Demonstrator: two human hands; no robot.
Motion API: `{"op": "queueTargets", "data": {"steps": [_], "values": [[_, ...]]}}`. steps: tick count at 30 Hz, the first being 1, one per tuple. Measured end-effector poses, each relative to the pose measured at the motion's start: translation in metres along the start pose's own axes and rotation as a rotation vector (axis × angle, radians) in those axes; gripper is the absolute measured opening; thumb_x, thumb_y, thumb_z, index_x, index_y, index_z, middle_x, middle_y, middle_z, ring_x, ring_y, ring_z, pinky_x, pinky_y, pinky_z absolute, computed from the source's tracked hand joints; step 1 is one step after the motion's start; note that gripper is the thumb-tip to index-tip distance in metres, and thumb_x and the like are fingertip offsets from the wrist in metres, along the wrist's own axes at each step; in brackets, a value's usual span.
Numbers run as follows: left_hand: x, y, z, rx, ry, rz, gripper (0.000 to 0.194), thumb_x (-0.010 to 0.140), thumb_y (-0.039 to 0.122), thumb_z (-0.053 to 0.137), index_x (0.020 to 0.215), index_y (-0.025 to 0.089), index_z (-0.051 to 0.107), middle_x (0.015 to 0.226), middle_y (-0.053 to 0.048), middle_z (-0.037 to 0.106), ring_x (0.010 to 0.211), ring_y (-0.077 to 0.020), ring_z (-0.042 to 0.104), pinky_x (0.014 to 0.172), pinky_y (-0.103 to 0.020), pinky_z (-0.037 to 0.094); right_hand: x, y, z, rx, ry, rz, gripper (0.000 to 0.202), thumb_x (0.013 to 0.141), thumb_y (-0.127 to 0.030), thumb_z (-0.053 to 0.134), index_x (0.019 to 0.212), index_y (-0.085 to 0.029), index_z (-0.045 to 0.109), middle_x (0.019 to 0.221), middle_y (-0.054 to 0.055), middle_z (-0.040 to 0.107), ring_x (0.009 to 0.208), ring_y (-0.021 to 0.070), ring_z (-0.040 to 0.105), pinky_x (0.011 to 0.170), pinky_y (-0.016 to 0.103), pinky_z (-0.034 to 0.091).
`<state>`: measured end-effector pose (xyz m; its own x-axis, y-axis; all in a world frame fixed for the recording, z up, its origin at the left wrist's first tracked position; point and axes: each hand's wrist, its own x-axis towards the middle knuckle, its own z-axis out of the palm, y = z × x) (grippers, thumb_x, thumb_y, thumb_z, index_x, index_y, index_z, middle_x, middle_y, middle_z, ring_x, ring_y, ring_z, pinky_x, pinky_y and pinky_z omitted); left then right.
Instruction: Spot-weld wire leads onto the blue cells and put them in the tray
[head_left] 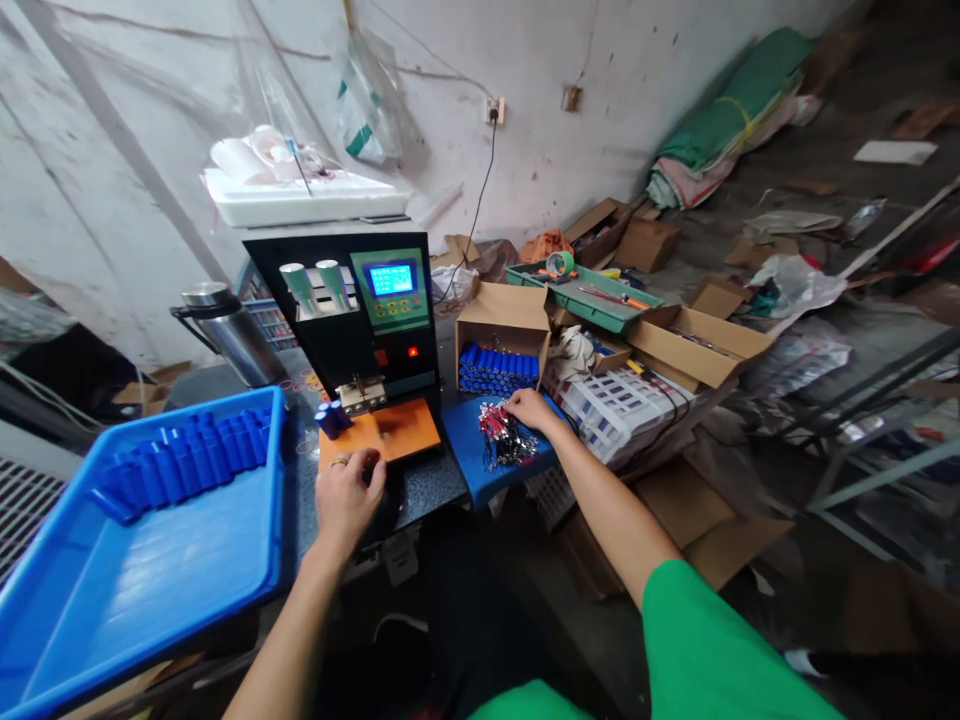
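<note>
My left hand rests at the front edge of an orange plate, its fingers loosely bent and the thumb apart, with nothing visible in it. Beyond it, a pair of blue cylindrical battery cells stands on the plate's left corner, beside the metal fixture of a black machine with a lit display. Over to the right, my right hand pinches at a pile of red and black wire leads on a blue surface. Its fingertips partly hide the leads they touch.
A blue tray on the left holds rows of blue cells. Behind the leads stands a cardboard box of blue cells. A steel jug is left of the machine; a green toolbox and white basket lie right.
</note>
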<state>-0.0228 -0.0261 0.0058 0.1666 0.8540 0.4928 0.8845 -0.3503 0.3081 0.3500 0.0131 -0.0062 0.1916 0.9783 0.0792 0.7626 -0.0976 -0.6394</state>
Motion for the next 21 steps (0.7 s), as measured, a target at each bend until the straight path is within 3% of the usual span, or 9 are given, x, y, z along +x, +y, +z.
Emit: {"op": "queueTargets", "data": {"steps": [5, 12, 21], "values": [[0.001, 0.0, 0.002, 0.021, 0.009, 0.007, 0.03, 0.089, 0.042, 0.049, 0.095, 0.02, 0.068, 0.09, -0.009, 0.07, 0.085, -0.0257, 0.065, 0.08, -0.035, 0.046, -0.015, -0.005, -0.006, -0.121, -0.075, 0.025, 0.037, 0.084, -0.036, 0.061, 0.053, -0.016, 0.061, 0.048, -0.002, 0.051, 0.052, 0.0114, 0.045, 0.052, 0.025, 0.026], [-0.001, -0.002, 0.005, 0.033, 0.016, 0.005, 0.031, 0.09, 0.043, 0.048, 0.097, 0.019, 0.068, 0.091, -0.009, 0.07, 0.086, -0.0251, 0.064, 0.08, -0.035, 0.046, -0.015, -0.008, 0.003, -0.1, -0.039, 0.035, 0.027, 0.079, -0.019, 0.058, 0.052, -0.017, 0.059, 0.049, -0.003, 0.048, 0.053, 0.0105, 0.047, 0.051, 0.024, 0.025], [-0.001, 0.001, 0.003, 0.049, 0.028, 0.014, 0.031, 0.09, 0.041, 0.048, 0.097, 0.019, 0.068, 0.091, -0.01, 0.069, 0.087, -0.0256, 0.064, 0.078, -0.035, 0.043, -0.017, -0.019, 0.003, -0.127, 0.019, 0.057, 0.019, 0.084, -0.03, 0.062, 0.072, -0.018, 0.071, 0.072, 0.005, 0.07, 0.07, 0.0171, 0.062, 0.058, 0.022, 0.034]]}}
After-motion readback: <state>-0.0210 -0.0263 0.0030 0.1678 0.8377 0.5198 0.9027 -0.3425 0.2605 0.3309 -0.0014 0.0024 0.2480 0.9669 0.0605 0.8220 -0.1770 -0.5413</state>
